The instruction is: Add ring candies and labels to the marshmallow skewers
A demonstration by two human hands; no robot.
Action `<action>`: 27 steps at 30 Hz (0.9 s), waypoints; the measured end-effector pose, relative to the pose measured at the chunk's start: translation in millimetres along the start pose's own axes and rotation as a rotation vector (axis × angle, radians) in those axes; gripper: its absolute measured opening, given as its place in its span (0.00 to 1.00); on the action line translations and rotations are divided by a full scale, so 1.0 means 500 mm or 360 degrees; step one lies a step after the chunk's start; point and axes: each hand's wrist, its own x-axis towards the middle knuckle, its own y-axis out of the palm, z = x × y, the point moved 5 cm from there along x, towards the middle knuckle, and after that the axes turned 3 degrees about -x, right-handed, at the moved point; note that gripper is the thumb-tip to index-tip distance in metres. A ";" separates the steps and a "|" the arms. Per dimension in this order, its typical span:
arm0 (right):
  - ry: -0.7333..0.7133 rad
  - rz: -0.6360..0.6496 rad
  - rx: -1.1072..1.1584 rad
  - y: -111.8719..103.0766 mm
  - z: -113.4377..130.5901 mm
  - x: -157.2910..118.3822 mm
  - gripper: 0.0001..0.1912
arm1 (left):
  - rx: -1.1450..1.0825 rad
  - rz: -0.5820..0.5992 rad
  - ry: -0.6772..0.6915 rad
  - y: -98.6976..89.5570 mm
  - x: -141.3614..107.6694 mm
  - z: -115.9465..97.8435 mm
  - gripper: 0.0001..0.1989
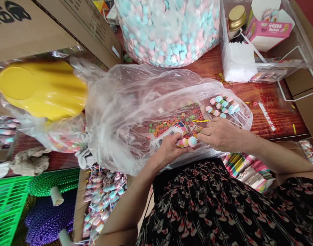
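Note:
My left hand (169, 148) is closed around a candy skewer (185, 141) of pink, yellow and blue pieces. A printed clear wrapper (169, 135) shows beside it, above my fingers. My right hand (223, 135) pinches at the skewer's right end, its fingertips pressed together. A gold twist tie (201, 120) sticks out from those fingers toward the left. Just beyond my right hand lie several bare candy skewers (224, 105) with white sticks, on a large clear plastic bag (135, 89). Small ring candies (166, 124) in orange, green and red lie under my hands.
A big bag of pastel candies (169, 34) stands at the back. Right of it is a clear plastic bin (264, 65) with a pink box. A yellow tub (43, 90) lies left, below a cardboard box (81, 27). Wrapped skewers (105, 194) fill a box at lower left.

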 end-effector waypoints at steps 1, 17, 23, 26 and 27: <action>-0.0021 -0.0045 -0.0008 0.000 0.003 0.001 0.12 | 0.0007 0.0045 0.0016 0.004 0.002 -0.004 0.23; -0.0114 -0.0293 -0.0202 -0.011 -0.002 0.001 0.11 | 0.0002 0.0457 -0.0005 0.019 0.007 -0.022 0.16; -0.0159 -0.0242 -0.0196 -0.031 0.007 0.006 0.11 | -0.0088 0.0286 -0.0088 0.015 0.010 -0.009 0.17; -0.0129 -0.0307 -0.0144 -0.014 0.008 0.011 0.12 | -0.0240 0.0281 -0.0102 0.018 0.008 -0.014 0.17; -0.0115 -0.0332 -0.0118 -0.005 0.008 0.014 0.12 | -0.0272 0.0294 -0.0101 0.020 0.008 -0.015 0.17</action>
